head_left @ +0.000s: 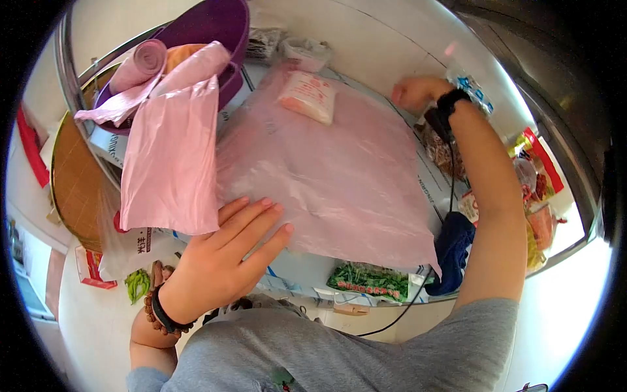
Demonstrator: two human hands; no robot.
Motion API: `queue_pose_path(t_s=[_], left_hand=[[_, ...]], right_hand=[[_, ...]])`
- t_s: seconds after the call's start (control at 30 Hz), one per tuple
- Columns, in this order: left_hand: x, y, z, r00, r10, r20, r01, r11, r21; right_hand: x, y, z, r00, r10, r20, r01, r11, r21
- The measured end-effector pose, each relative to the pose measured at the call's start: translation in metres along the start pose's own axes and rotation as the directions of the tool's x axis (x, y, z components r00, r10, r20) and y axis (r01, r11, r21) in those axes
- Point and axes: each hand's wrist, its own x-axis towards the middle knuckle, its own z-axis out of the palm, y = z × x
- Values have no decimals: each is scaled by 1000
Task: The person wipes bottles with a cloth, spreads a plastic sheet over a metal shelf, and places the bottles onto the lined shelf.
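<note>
A thin pink plastic bag [346, 176] lies spread over the tabletop. My left hand [238, 242] rests on its near left edge, palm down with the fingers stretched out. A small white packet with red print [308, 97] sits on the far part of the bag. Beyond the bag's far right corner is my right hand [418, 93], its fingers curled in. Whatever those fingers may hold is hidden. Clear bags of dried food [441, 147] are beside the right wrist. Left of the spread bag, another pink plastic bag [173, 163] hangs from a pink roll [138, 65].
A purple basket [228, 26] holds the roll at the back left. A green packet [369, 279] and a dark blue cloth item [452, 251] lie along the near edge. Red and yellow food packages [542, 170] crowd the right side. A black cable [408, 307] runs across the front.
</note>
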Motion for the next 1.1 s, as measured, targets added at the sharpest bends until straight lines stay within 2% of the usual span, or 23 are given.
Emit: queue_pose_path(t_s=[0.03,0.07,0.17,0.27,0.37,0.47,0.57,0.63,0.7,0.73,0.8,0.87,0.97,1.03,1.1], left_hand=[[2,0,3,1000,5,-5,-5,1000,2],[4,0,5,1000,8,-12,-8,1000,6],[5,-1,11,1000,0,-13,0,1000,2],[13,6,12,1000,11,-23,-11,1000,-13],[20,13,26,997,61,-45,-64,994,-87],[36,24,32,987,158,31,-154,982,-105],[43,26,49,981,191,43,-186,978,-96],[50,29,52,980,186,72,-177,976,-124],[52,33,55,977,191,95,-176,973,-147],[52,33,57,975,197,101,-181,972,-152],[53,31,59,975,200,95,-181,967,-178],[52,28,64,977,200,77,-177,956,-235],[55,24,43,981,156,112,-128,966,-223],[54,12,21,989,51,137,-22,978,-209],[45,0,7,993,-46,108,61,988,-141]], right_hand=[[-9,16,20,998,60,14,-60,998,-14],[-17,28,39,995,91,-30,-89,995,51],[2,65,75,960,-32,-279,68,990,122],[15,64,83,981,45,-191,-6,979,202],[24,55,66,995,-1,-99,-1,1000,-23],[33,56,49,971,100,-219,-129,984,-121],[44,59,42,886,1,-464,-91,981,-171],[38,43,33,880,93,-466,-166,979,-116],[47,47,35,887,115,-447,-224,954,-199],[55,60,42,898,90,-430,-241,920,-310],[69,71,47,919,95,-384,-239,906,-348],[75,71,58,938,155,-311,-223,955,-195],[9,9,44,949,182,-259,-207,976,-72],[6,24,36,946,193,-260,-210,977,-38],[-5,41,25,956,-39,-290,7,994,-109]])
